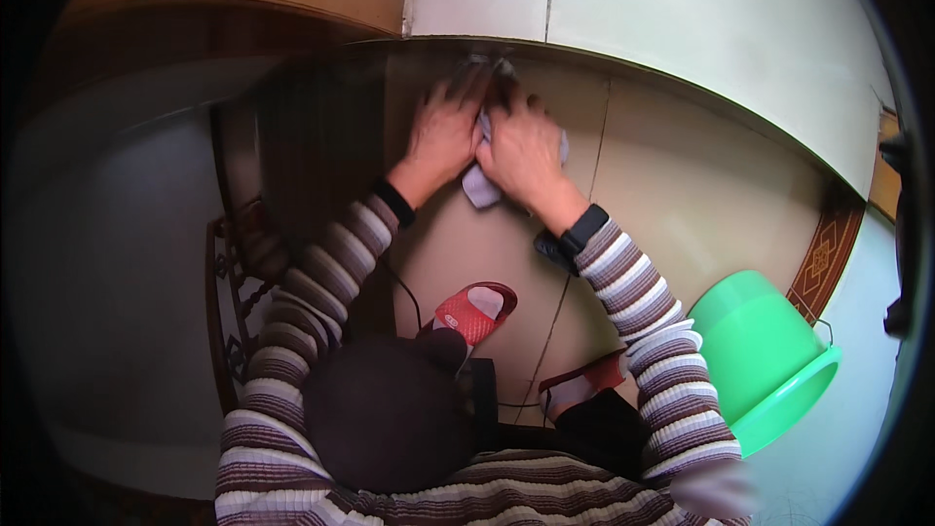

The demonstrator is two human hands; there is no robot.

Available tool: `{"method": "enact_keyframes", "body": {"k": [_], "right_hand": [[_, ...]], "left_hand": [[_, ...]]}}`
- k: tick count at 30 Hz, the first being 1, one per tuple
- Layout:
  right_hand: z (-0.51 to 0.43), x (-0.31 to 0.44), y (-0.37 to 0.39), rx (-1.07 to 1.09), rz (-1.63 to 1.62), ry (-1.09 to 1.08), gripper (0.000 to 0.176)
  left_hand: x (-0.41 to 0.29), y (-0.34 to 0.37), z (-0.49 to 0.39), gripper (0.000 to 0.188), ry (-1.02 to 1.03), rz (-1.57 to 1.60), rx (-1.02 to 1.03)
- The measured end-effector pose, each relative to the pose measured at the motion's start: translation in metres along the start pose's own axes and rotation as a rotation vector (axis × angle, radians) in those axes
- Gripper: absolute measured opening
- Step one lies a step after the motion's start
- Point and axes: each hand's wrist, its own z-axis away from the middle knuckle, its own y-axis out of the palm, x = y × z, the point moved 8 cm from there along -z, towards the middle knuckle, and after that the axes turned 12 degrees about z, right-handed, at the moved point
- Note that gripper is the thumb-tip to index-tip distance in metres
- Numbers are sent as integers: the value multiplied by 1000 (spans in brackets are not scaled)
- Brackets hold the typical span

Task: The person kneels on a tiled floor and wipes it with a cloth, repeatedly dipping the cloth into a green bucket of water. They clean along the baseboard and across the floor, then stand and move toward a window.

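Note:
My left hand point(447, 133) reaches towards the base of the wall. Its fingertips meet a dark, shiny object point(481, 71) too blurred to identify, and its thumb side lies against my right hand. Bunched under my right hand point(524, 142) is a pale lavender cloth point(481, 188), gripped in the palm, with one end hanging towards me. The right fingertips also reach the dark object. Whether my left fingers close around that object cannot be made out.
A green plastic bucket point(752, 351) lies tipped on its side at the right. Beige floor tiles point(657, 183) meet a white tiled wall point(694, 22). A dark wooden furniture piece point(321, 139) stands left. Red slippers point(467, 314) are on my feet, near a thin black cord point(409, 292).

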Motion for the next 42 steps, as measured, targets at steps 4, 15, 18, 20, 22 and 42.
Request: {"method": "enact_keyframes", "body": {"k": [4, 15, 18, 20, 22, 42], "right_hand": [[0, 3, -4, -42, 31, -28, 62], [-24, 25, -5, -233, 60, -149, 51], [-21, 26, 7, -65, 83, -160, 53], [-6, 32, 11, 54, 61, -185, 57], [0, 44, 2, -50, 114, -246, 55], [4, -84, -16, 247, 104, 125, 39]], "left_hand": [[0, -4, 4, 60, 4, 22, 31], [26, -13, 17, 57, -95, -63, -71], [24, -13, 31, 58, -163, -10, -35], [19, -9, 54, 62, -287, 33, 59], [19, -11, 63, 63, -323, -3, 64], [-42, 60, -19, 60, -161, -56, 231]]}}
